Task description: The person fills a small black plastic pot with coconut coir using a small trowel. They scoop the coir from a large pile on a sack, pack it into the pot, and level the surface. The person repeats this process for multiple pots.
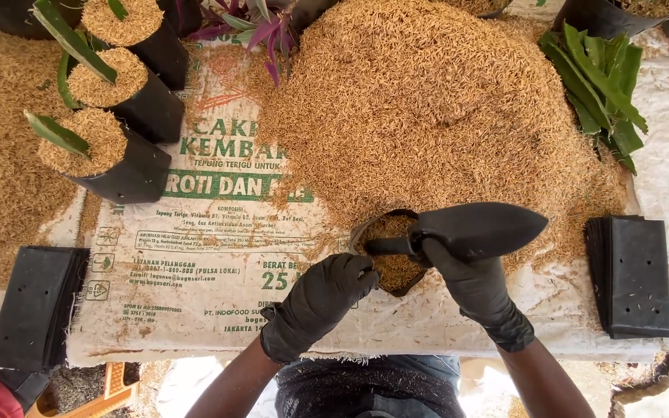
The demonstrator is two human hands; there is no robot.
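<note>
Both my hands wear black gloves. My left hand [323, 298] grips the near rim of a small black plastic grow bag [364, 231] that stands open and holds rice husk. My right hand [470, 282] holds a black trowel [478, 227] by its handle, its blade turned over just above and to the right of the bag's mouth. A big heap of golden rice husk [427, 108] lies right behind the bag, on a printed white woven sack [210, 263] spread over the table.
Three filled black bags with green cuttings [118, 151] stand at the back left. Stacks of flat empty black bags lie at the left [36, 306] and right [632, 275]. Green leaf cuttings [602, 81] and a purple plant [261, 31] are at the back.
</note>
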